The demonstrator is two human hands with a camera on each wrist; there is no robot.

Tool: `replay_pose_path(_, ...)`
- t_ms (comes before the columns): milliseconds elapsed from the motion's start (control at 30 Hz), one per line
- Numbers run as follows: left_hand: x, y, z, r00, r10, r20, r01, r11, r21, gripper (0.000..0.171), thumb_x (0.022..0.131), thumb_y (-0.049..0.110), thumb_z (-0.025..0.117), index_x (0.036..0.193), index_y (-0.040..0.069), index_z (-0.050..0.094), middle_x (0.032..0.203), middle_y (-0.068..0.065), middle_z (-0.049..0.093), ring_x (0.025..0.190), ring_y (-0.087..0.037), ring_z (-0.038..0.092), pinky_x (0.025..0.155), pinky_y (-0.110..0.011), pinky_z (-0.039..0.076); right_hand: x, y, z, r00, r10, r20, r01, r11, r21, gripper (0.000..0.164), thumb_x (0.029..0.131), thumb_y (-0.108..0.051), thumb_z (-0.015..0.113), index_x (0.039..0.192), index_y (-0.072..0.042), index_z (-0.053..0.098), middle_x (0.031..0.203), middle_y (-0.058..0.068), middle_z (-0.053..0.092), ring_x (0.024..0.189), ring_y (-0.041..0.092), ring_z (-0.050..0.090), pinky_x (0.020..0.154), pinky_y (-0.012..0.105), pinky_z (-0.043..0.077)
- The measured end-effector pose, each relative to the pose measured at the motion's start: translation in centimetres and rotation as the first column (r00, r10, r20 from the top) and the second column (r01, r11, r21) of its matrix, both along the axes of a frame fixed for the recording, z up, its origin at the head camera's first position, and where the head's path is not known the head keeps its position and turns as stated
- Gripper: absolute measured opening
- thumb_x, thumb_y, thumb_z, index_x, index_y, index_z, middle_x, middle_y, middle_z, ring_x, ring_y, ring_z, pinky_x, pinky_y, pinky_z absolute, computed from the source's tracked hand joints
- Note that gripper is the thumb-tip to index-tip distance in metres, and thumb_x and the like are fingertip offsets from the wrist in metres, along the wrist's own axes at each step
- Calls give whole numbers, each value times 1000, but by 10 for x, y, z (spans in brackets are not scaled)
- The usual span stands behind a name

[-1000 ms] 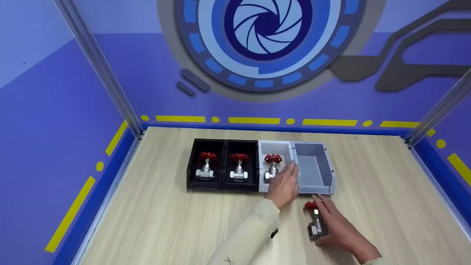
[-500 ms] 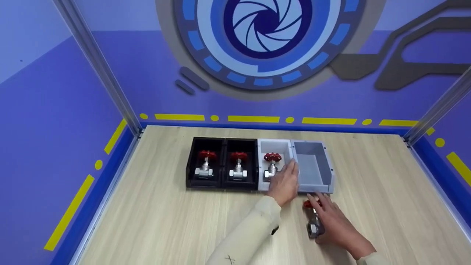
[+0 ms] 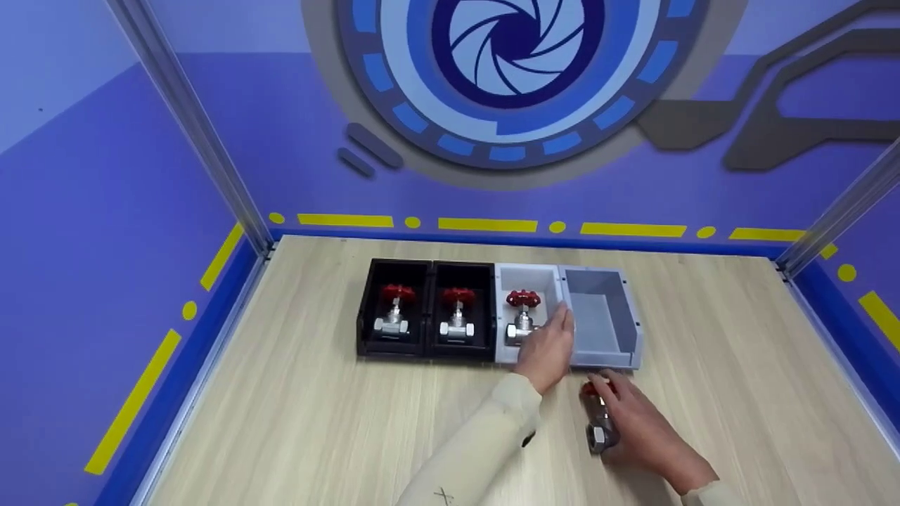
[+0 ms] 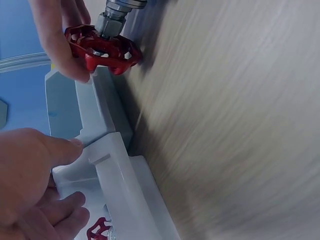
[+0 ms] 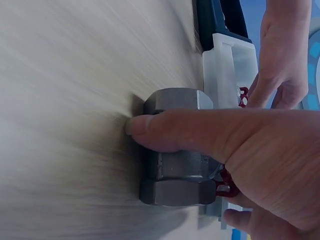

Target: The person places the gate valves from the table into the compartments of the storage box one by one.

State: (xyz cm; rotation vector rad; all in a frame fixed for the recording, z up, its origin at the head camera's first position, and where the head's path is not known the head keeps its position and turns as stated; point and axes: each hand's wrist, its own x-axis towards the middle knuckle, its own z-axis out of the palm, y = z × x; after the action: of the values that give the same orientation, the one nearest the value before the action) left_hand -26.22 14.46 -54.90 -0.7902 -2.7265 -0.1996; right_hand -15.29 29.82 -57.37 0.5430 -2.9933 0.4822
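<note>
In the head view my right hand (image 3: 643,429) holds a metal gate valve (image 3: 600,437) with a red handwheel, in front of the grey bin (image 3: 598,360). The thumb (image 5: 170,131) lies across the hex-ended body in the right wrist view, and fingers reach the handwheel (image 4: 112,52) in the left wrist view. My left hand (image 3: 548,351) grips the wall between the white bin (image 3: 500,351) and the grey bin. Its thumb (image 4: 65,151) is at the seam, with fingers (image 4: 65,215) inside the white bin. A similar valve (image 3: 522,316) stands there, partly behind that hand.
Two black bins (image 3: 427,351) adjoin the white one on its left; each holds a red-wheeled valve (image 3: 458,316). The row of bins sits on a wood-grain table (image 3: 302,422). Blue printed panels (image 3: 267,140) and metal posts (image 3: 197,133) enclose the back and sides.
My right fingers have come further over the valve's red handwheel, and the valve has shifted slightly left. The left hand stays at the bin wall. The head view has moved a little.
</note>
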Motion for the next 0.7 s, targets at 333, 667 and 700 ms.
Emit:
replay_pose_path(333,-1,1,-5,1000,-4,-29,5,1000,31,46,83,9,57,128,4,52,134,-10,50,54,-7,56,41,-17,42,0,5,-2,1000,5,-12,-4,999,40,105,40,-14,88,134,-5,43,128,19,45,115,36,47,94,53,39)
replay_pose_path(667,-1,0,-6,998,10,-58,-8,1000,24,47,82,13,59,128,5,52,134,-9,50,56,-8,57,42,-19,43,-1,5,0,1000,-4,-9,4,1000,10,105,38,-19,88,133,-5,44,126,19,46,115,36,46,93,54,38)
replay_pose_path(700,-1,0,-6,998,11,-55,-10,1000,21,48,82,15,60,128,5,51,134,-9,50,56,-8,57,42,-19,44,-1,5,0,1000,-3,-12,3,1000,6,105,38,-19,88,132,-4,44,126,19,46,115,37,46,93,54,38)
